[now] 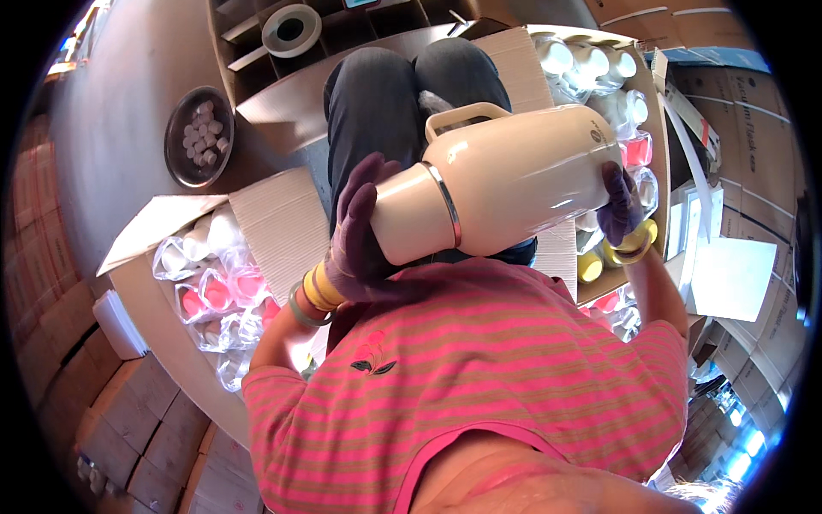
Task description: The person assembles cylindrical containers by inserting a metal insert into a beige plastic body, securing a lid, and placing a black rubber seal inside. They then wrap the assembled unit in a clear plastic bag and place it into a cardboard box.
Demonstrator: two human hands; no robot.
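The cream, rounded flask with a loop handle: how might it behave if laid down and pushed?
The flask would probably roll on its curved side until its loop handle catches. Its glossy surface may be slippery. It looks stiff: no dent shows at the purple-gloved left hand or right hand.

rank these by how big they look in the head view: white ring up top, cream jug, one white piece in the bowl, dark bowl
1. Cream jug, seemingly nearest the camera
2. Dark bowl
3. White ring
4. One white piece

Apparent size only.
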